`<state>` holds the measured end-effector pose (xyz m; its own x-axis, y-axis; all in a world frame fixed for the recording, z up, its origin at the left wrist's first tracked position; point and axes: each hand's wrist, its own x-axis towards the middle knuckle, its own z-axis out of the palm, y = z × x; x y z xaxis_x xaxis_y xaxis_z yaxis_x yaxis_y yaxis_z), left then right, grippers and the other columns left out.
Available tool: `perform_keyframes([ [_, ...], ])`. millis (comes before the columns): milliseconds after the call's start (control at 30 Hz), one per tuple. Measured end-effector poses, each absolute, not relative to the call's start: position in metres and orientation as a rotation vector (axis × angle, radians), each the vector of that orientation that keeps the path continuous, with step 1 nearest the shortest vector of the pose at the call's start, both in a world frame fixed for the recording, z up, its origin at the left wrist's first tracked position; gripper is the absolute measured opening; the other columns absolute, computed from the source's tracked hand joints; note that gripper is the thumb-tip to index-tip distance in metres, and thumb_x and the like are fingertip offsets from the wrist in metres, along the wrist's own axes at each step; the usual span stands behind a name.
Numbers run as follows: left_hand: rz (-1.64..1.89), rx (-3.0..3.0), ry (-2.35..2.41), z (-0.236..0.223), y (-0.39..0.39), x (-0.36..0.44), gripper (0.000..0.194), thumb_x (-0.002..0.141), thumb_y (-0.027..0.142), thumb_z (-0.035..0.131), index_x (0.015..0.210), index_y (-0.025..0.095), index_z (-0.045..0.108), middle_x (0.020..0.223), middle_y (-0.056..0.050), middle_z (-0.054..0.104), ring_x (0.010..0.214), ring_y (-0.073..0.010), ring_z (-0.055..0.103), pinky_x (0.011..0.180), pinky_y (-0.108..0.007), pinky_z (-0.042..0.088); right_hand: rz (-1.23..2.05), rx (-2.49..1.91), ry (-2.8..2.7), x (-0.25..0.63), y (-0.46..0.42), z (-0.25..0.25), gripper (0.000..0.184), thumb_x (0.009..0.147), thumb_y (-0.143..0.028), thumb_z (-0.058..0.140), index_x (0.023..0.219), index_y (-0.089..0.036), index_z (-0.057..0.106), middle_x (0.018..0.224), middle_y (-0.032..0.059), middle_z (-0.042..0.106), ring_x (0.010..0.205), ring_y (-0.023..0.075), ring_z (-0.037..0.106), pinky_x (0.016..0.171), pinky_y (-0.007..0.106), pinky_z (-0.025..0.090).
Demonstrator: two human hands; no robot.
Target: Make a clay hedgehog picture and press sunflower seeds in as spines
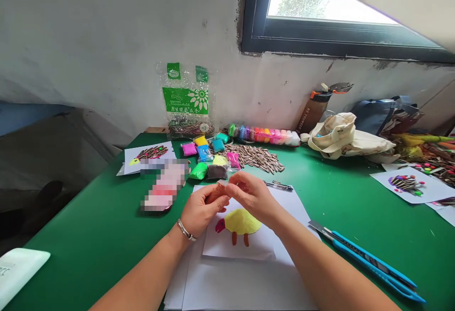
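Note:
My left hand (202, 208), with a silver bracelet at the wrist, and my right hand (254, 197) meet over the white paper. Between their fingertips is a small clear plastic packet (222, 183); my fingers hide most of it, so its contents are unclear. Just below lies a white card (218, 249) bearing a flat clay animal (243, 222) with a yellow body, dark red head and two brown legs. The card rests on a stack of larger white sheets (245, 285). Beyond my hands are several coloured clay packets (198, 171) and a pen (280, 186).
Sunflower seeds (259, 157) lie in a pile near a seed bag (186, 107) and a row of coloured clay (265, 135). A blue utility knife (369, 259) with its blade out lies right. A bottle (314, 109), cloth bag (341, 135) and decorated cards (408, 185) stand around.

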<state>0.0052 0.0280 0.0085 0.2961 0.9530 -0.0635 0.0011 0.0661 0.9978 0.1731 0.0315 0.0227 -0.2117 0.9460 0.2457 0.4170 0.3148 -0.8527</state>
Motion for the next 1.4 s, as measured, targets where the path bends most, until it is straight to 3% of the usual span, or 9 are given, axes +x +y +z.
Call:
perform_keyframes([
  [100,0.926,1.248,0.979,0.0088,0.0278,0.0047,0.039,0.071,0.046,0.076,0.093,0.014,0.069,0.074,-0.001,0.064,0.071,-0.0159,0.063,0.064,-0.030,0.058,0.813,-1.169,-1.831,0.1726,0.0308,0.0221,0.015,0.084,-0.031,0.060,0.096,-0.021,0.063,0.086,0.0019,0.065,0.072,0.0132,0.057,0.061,0.025,0.045],
  [267,0.915,1.206,0.978,0.0090,0.0280,0.0045,0.041,0.070,0.045,0.077,0.095,0.014,0.069,0.081,-0.003,0.066,0.075,-0.0175,0.065,0.065,-0.031,0.058,0.681,-1.099,-1.741,0.1730,0.0294,0.0235,0.013,0.085,-0.027,0.059,0.097,-0.022,0.063,0.092,0.0035,0.063,0.074,0.0132,0.057,0.063,0.026,0.048],
  [500,0.944,1.223,0.984,0.0079,0.0284,0.0040,0.040,0.071,0.044,0.077,0.095,0.013,0.069,0.078,-0.003,0.065,0.073,-0.0169,0.064,0.065,-0.030,0.056,0.428,-1.038,-1.803,0.1716,0.0290,0.0237,0.010,0.083,-0.014,0.060,0.079,-0.022,0.065,0.089,0.0040,0.063,0.090,0.0183,0.057,0.079,0.034,0.047],
  [733,0.953,1.243,1.041,0.0049,0.0291,0.0051,0.040,0.069,0.045,0.077,0.092,0.014,0.069,0.076,-0.001,0.063,0.069,-0.0143,0.059,0.063,-0.027,0.055,0.563,-1.211,-1.810,0.1673,0.0296,0.0202,0.006,0.081,-0.015,0.063,0.082,-0.021,0.064,0.091,0.0031,0.064,0.092,0.0190,0.055,0.083,0.035,0.044],
  [867,0.942,1.245,1.076,0.0052,0.0291,0.0055,0.043,0.066,0.046,0.078,0.093,0.014,0.070,0.077,-0.001,0.063,0.068,-0.0143,0.058,0.061,-0.027,0.055,0.671,-1.307,-1.779,0.1677,0.0309,0.0190,0.008,0.083,-0.021,0.062,0.075,-0.021,0.060,0.081,0.0009,0.061,0.086,0.0181,0.054,0.077,0.033,0.042],
  [1000,0.900,1.200,1.038,0.0065,0.0299,0.0056,0.044,0.067,0.047,0.078,0.094,0.014,0.069,0.081,-0.003,0.065,0.077,-0.0177,0.062,0.067,-0.029,0.057,0.746,-1.206,-1.704,0.1687,0.0310,0.0190,0.009,0.082,-0.019,0.060,0.073,-0.020,0.057,0.081,-0.0002,0.058,0.083,0.0161,0.052,0.077,0.032,0.041],
  [1167,0.864,1.144,1.003,0.0101,0.0295,0.0056,0.047,0.068,0.050,0.077,0.097,0.014,0.067,0.082,-0.002,0.063,0.070,-0.0164,0.065,0.064,-0.030,0.057,1.018,-1.081,-1.478,0.1685,0.0306,0.0208,0.012,0.081,-0.028,0.063,0.073,-0.020,0.058,0.077,-0.0018,0.056,0.077,0.0144,0.053,0.076,0.032,0.042],
  [1400,0.889,1.150,0.947,0.0090,0.0269,0.0062,0.044,0.068,0.048,0.077,0.093,0.014,0.067,0.072,0.001,0.061,0.061,-0.0120,0.061,0.057,-0.025,0.054,1.111,-1.009,-1.442,0.1674,0.0314,0.0215,0.009,0.076,-0.028,0.069,0.083,-0.024,0.073,0.103,0.0039,0.062,0.101,0.0195,0.057,0.087,0.035,0.046],
])
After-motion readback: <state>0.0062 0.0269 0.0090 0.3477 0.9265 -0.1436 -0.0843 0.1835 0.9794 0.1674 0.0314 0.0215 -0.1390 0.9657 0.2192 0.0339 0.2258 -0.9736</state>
